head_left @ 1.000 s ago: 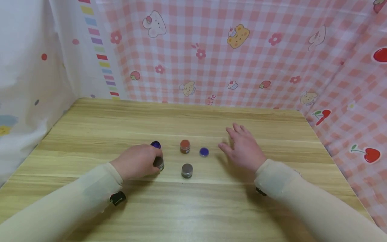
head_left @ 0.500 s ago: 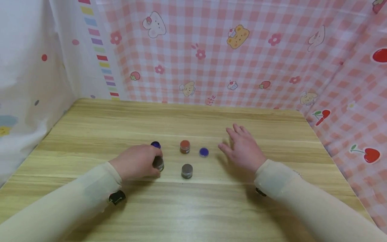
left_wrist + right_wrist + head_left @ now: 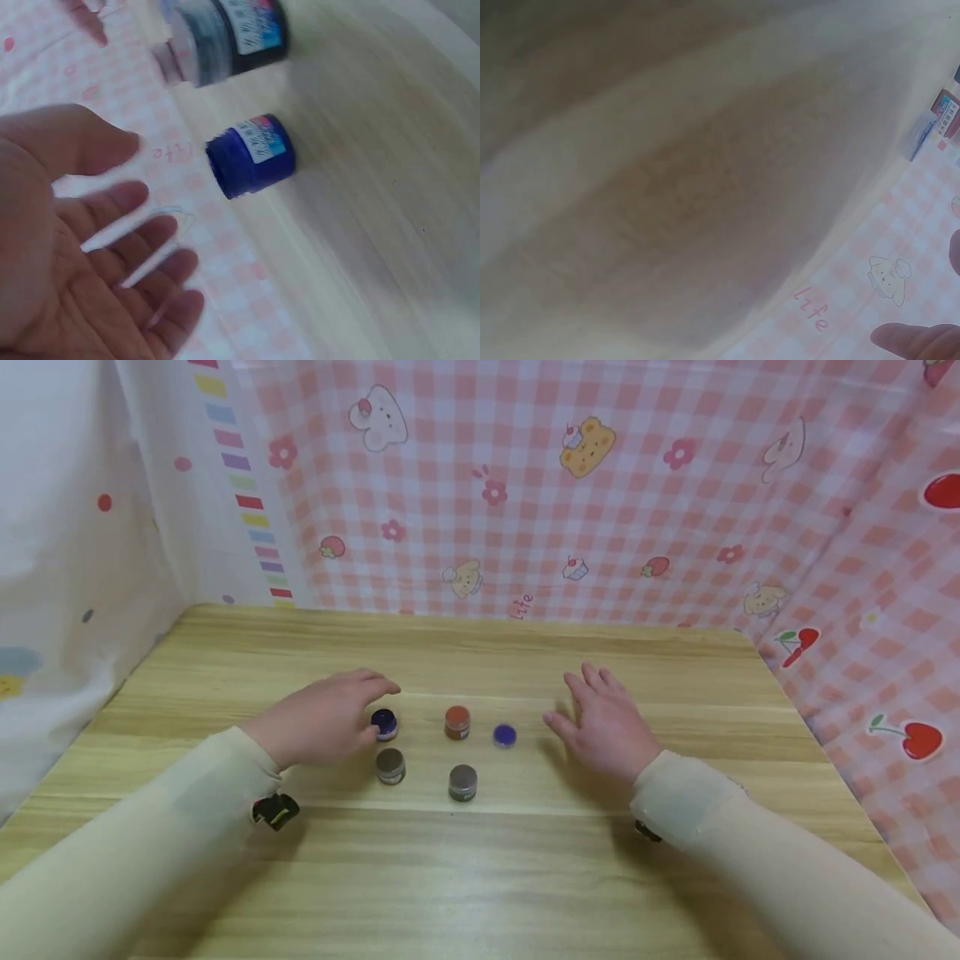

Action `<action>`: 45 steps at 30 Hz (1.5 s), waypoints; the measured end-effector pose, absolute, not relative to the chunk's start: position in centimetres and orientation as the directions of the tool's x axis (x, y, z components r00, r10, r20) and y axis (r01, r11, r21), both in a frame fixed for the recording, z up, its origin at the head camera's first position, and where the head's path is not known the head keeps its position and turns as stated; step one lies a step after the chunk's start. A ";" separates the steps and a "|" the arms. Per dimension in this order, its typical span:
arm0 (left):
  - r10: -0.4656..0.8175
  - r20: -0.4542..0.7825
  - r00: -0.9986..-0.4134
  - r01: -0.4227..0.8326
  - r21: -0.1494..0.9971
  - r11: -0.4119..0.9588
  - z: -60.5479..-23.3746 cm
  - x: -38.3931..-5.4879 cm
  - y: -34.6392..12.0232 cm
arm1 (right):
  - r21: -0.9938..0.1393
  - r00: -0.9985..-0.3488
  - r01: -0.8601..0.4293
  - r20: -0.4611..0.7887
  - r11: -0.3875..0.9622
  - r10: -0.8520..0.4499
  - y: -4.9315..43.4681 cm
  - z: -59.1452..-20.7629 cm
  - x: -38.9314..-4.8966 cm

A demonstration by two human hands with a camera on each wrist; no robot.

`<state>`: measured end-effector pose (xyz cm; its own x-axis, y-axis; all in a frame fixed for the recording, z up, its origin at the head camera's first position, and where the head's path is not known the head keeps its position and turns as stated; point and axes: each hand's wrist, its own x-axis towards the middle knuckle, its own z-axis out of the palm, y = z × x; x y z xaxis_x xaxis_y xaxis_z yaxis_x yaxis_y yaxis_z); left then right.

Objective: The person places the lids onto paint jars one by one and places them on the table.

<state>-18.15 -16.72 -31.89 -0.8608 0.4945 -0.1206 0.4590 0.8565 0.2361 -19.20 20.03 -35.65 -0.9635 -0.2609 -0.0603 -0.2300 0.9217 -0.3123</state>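
My left hand (image 3: 326, 714) hovers at the left of the uncapped dark blue paint jar (image 3: 385, 724), its thumb tip overlapping the jar in the head view. In the left wrist view, the fingers and thumb are spread with nothing between them, and the blue jar (image 3: 259, 157) shows its open, threaded neck. Just in front of it stands a dark grey-brown paint jar (image 3: 390, 766) with its lid on. My right hand (image 3: 609, 727) is held with loosely extended fingers at the right, nearest to the loose blue lid (image 3: 505, 736).
An orange-red paint jar (image 3: 457, 722) stands at the middle, with a second dark grey-brown jar (image 3: 462, 782) nearer to me. All stand on a wooden table (image 3: 465, 877). A pink checked cloth (image 3: 510, 527) hangs behind the table's back edge.
My left hand has let go of the left dark grey-brown jar and moved back and away to beside the blue jar, opening its fingers. The right hand has barely moved.
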 end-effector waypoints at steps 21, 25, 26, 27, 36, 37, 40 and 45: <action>0.492 -0.227 -0.840 0.463 0.172 0.870 -33.7 -19.9 -17.0 | -0.285 -0.963 -0.216 -0.095 0.934 -0.252 19.9 -35.6 -19.5; 0.500 -0.223 -0.837 0.469 0.181 0.865 -34.0 -20.1 -17.1 | -0.272 -0.962 -0.225 -0.088 0.936 -0.257 19.9 -35.5 -19.6; 0.505 -0.217 -0.835 0.475 0.178 0.862 -34.2 -20.1 -17.1 | -0.268 -0.962 -0.229 -0.086 0.936 -0.260 19.9 -35.5 -19.6; 0.510 -0.210 -0.834 0.481 0.176 0.859 -34.3 -20.2 -17.1 | -0.267 -0.962 -0.230 -0.085 0.936 -0.261 19.9 -35.5 -19.7; 0.511 -0.187 -0.839 0.482 0.179 0.858 -34.6 -20.4 -17.0 | -0.255 -0.956 -0.246 -0.092 0.935 -0.277 19.6 -35.5 -19.9; 0.509 -0.187 -0.840 0.479 0.183 0.858 -34.6 -20.4 -17.0 | -0.257 -0.955 -0.251 -0.091 0.933 -0.282 19.5 -35.4 -19.9; 0.503 -0.188 -0.844 0.470 0.194 0.861 -34.6 -20.4 -17.0 | -0.272 -0.951 -0.263 -0.090 0.926 -0.297 19.1 -35.4 -19.8; 0.488 -0.183 -0.854 0.447 0.225 0.866 -34.7 -20.5 -17.2 | -0.292 -0.943 -0.276 -0.104 0.916 -0.317 18.3 -35.4 -19.8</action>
<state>-20.52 -17.24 -34.75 -0.8536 0.4878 -0.1826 0.4468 0.8660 0.2245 -19.81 18.29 -35.39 -0.9427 -0.3170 -0.1036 -0.2759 0.9159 -0.2915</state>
